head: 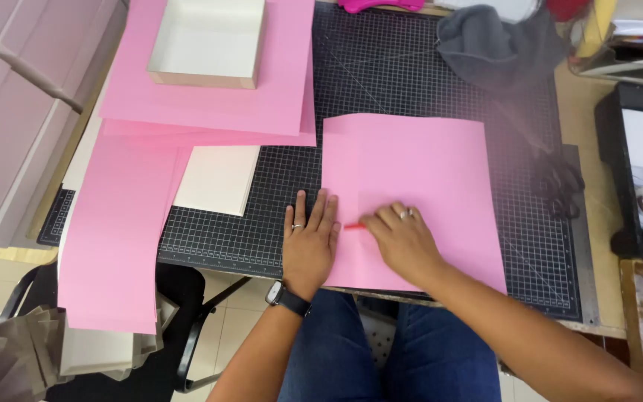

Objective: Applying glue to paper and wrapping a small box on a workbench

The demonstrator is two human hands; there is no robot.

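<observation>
At the pink sheet's (418, 186) left edge, both hands (310, 238) press.

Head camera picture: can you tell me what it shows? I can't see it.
A person's left hand presses flat on a pink paper sheet lying on a black gridded cutting mat, while the right hand holds a small red tool against it.

Floor: pale tiles (221, 327) below the table edge.
Table: tan worktop (586, 119).
Chair: black frame (187, 357) at lower left.
</observation>
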